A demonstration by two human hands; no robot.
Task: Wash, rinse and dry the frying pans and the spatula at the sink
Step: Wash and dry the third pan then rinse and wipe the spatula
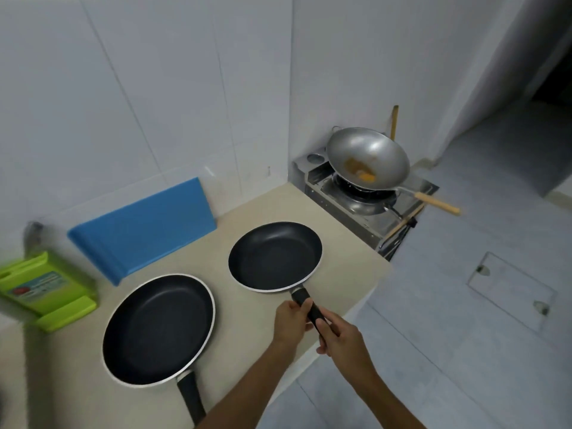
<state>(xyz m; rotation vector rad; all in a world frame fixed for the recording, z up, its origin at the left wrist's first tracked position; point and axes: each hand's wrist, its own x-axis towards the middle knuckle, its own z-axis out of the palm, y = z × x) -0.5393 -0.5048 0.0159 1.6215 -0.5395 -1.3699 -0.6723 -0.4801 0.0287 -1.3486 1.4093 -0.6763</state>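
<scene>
Small frying pan (275,257) on the surface (238,345), just beyond the fingers (328,329); left hand (291,320) and right hand (342,337) both grip its handle (313,309). Lift level, clearing the large frying pan (158,329) to their left.

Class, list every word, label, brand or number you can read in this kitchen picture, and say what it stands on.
On the green chopping board, a label: printed, but too blurred to read.
No text shows on the small frying pan, large frying pan, blue board or wok.
</scene>
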